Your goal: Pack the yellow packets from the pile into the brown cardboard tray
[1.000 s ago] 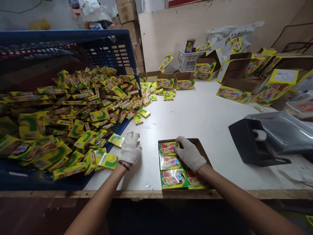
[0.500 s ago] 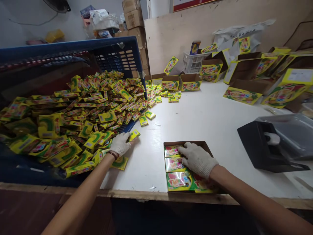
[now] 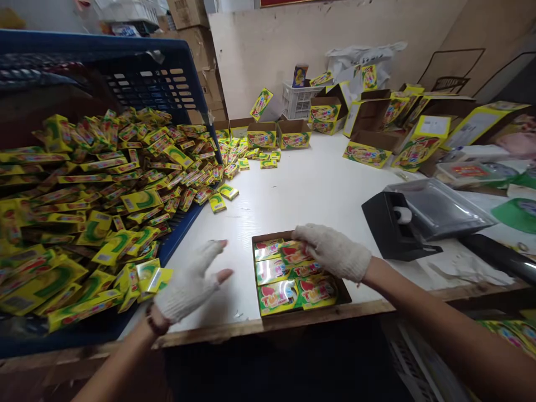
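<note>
My left hand (image 3: 190,285), in a white fingerless glove, hovers open above the white table (image 3: 310,190) between the blue crate (image 3: 125,72) and a shallow brown carton (image 3: 268,235). It holds nothing. My right hand (image 3: 330,250), also gloved, lies with fingers flat on the yellow candy packets (image 3: 288,282) packed inside that carton, at its far right corner. A big heap of small yellow packets (image 3: 104,190) spills out of the tipped crate on the left.
A black tape dispenser (image 3: 393,226) and a clear plastic tray (image 3: 439,206) sit to the right. Several open yellow display boxes (image 3: 371,153) and a white basket (image 3: 299,100) stand at the back. Loose packets (image 3: 221,198) lie near the crate's mouth. The table's wooden front edge (image 3: 293,321) is close.
My left hand drew back from the packet heap and now hangs open and empty over the table. The carton holds more packets on its right side. My right hand shifted to that far right corner.
</note>
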Tool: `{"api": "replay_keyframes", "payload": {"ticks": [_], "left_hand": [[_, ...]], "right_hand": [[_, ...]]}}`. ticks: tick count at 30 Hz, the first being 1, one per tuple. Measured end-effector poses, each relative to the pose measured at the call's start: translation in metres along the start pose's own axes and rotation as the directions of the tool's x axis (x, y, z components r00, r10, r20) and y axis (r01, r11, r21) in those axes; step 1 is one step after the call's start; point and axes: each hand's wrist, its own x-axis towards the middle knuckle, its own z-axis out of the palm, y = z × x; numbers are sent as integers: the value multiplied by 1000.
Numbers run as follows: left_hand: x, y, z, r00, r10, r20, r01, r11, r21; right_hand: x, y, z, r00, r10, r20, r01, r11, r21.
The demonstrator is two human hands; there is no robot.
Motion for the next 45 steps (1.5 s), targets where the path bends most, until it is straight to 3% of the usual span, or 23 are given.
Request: {"api": "replay_keyframes", "payload": {"ticks": [2,4,6,9,11,14,16,18,21,24,26,28,31,33,34,36,37,38,39,40,41,43,45], "left_hand": [[-13,-41,-18,996,-76,50,46,896,441],[-26,-73,-31,974,-214,76,94,684,724],[-36,-91,-35,958,-272,94,76,554,829],[-39,-92,-29,968,-239,76,75,565,822],[-36,-80,-21,979,-205,2,140,674,725],[-26,-51,-8,981,-127,-147,176,899,402],[-18,-26,3,971,-59,-231,105,976,191],[-8,0,17,958,47,-283,-16,994,111],[9,40,44,921,253,-296,-203,961,189],[26,71,67,875,382,-297,-336,921,194],[36,84,74,870,380,-315,-377,923,73],[43,90,73,917,303,-260,-340,935,-107],[50,92,66,982,135,-130,-170,934,-316],[51,92,64,998,29,-64,-58,847,-529],[51,92,66,1000,-8,-1,5,745,-667],[48,93,73,968,38,247,203,454,-867],[47,94,77,920,112,375,321,330,-887],[45,96,81,861,184,475,424,259,-868],[43,98,84,812,224,539,486,251,-837],[42,100,87,799,214,562,486,323,-812],[40,101,89,821,168,545,429,448,-784],[36,100,92,914,59,401,244,710,-660],[30,97,95,965,98,244,7,917,-400]], "right_hand": [[-5,13,3,984,150,95,-143,986,-84],[-7,17,8,966,213,149,-185,966,-179],[-6,15,14,967,189,172,-142,957,-253],[-6,11,24,983,93,160,-34,940,-338],[-8,12,29,988,63,144,-4,926,-378],[-14,14,33,980,67,186,15,913,-407],[-16,14,33,973,60,221,33,918,-396],[-16,9,31,978,50,201,14,953,-303],[-15,-4,24,996,89,15,-91,983,162],[-10,-14,14,980,165,-113,-50,751,659],[-6,-11,7,970,187,-153,3,622,783],[-4,-2,0,958,212,-192,37,575,817],[-7,12,-6,945,255,-206,37,540,841],[-12,15,-5,947,271,-174,26,476,879],[-14,14,-4,957,253,-146,22,436,899],[-19,8,-2,986,144,-82,25,359,933],[-20,5,-2,996,74,-56,29,324,946],[-21,2,-3,999,14,-42,36,293,956],[-21,-1,-5,999,-26,-37,43,275,961],[-20,-2,-8,998,-49,-35,47,284,958],[-18,-1,-11,998,-53,-42,57,335,941],[-12,5,-14,996,-29,-86,88,570,817],[-4,15,-11,990,-29,-141,99,845,525]]}}
